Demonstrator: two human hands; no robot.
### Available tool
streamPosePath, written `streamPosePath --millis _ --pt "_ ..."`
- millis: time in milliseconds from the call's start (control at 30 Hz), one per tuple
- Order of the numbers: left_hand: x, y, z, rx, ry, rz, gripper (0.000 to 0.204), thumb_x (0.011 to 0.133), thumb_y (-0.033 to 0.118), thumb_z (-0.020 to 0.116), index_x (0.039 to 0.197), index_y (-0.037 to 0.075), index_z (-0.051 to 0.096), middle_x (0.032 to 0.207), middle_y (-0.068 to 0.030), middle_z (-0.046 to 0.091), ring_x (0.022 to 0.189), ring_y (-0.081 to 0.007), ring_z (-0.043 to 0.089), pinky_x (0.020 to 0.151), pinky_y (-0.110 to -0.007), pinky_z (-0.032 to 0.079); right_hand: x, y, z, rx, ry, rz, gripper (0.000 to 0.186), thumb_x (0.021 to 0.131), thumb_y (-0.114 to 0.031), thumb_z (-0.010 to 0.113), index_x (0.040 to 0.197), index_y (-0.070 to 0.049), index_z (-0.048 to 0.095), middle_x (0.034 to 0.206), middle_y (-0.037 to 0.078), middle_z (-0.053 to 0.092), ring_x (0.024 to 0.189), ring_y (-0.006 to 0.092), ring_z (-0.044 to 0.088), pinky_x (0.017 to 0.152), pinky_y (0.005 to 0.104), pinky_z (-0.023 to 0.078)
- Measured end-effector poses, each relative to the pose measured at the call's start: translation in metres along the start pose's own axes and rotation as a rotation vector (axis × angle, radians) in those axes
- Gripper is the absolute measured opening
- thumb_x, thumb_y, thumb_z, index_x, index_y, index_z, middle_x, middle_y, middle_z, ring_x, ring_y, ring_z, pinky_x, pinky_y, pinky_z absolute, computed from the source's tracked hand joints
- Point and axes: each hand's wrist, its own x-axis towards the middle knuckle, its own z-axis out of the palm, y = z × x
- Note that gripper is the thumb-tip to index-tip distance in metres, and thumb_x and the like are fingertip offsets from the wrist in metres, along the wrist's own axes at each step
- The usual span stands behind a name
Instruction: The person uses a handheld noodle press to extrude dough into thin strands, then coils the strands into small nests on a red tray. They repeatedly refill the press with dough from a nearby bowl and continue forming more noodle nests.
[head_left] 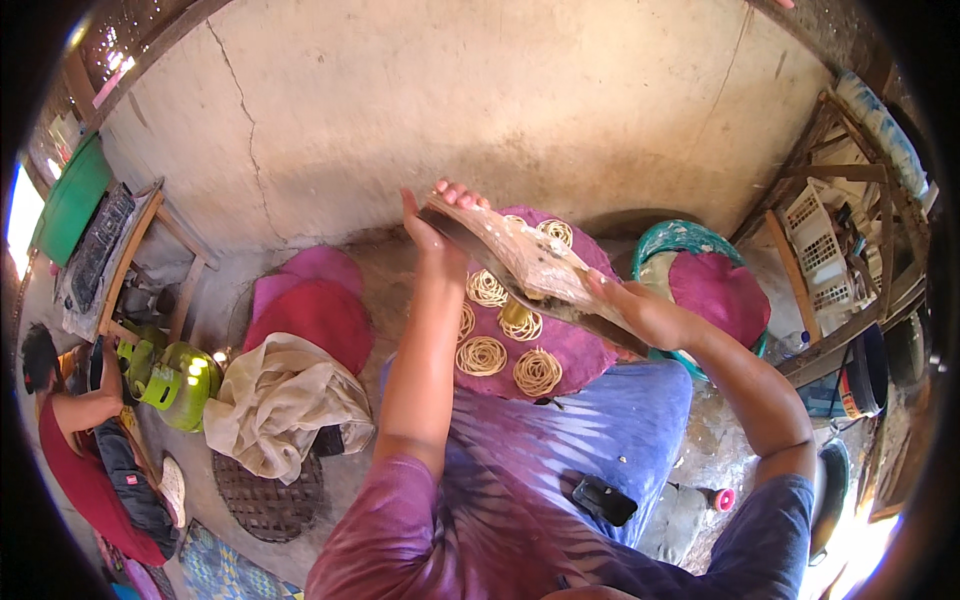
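Both my hands hold a long two-part wooden press [535,255], its pale upper piece smeared with whitish dough and its lower piece dark. My left hand [440,220] grips the far left end, fingertips over the top. Toward the near right end, my right hand [640,315] is closed around it. A yellowish cylinder [520,323] shows beneath the press, over a purple round mat [580,370]. Several coils of pale dough strands lie on the mat, among them a coil [482,356] and another coil [537,371]. The press hides part of the mat.
Right of the mat stands a teal basin [648,240] with a purple round piece inside. To the left lie red round mats [315,325], a crumpled cloth [290,400] and a green gas cylinder [185,385]. Another person [90,450] sits far left. A phone [605,500] rests on my lap.
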Motion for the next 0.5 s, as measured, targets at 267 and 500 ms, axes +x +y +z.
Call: streamPosePath --millis 267,500 --pt "0.001 -0.039 -0.002 -0.132 -0.219 -0.134 0.05 0.096 0.056 0.041 0.099 0.011 0.061 0.092 -0.0054 0.065 0.085 -0.0247 0.06 0.089 -0.042 0.044 -0.013 0.017 -0.019 0.118 -0.071 0.168 0.074 0.097 -0.067 0.037 0.091 0.002 0.064 0.062 0.006 0.056 0.05 0.0139 0.055 0.045 0.0281 0.043" --pt "-0.055 -0.045 -0.002 1.678 0.128 -0.87 0.064 0.101 0.05 0.036 0.145 0.003 0.044 0.138 -0.0151 0.054 0.126 -0.0251 0.051 0.107 -0.037 0.034 -0.024 0.052 -0.011 0.319 -0.054 0.052 0.07 0.098 -0.064 0.039 0.099 0.002 0.061 0.066 0.006 0.058 0.052 0.0129 0.057 0.047 0.0266 0.045"
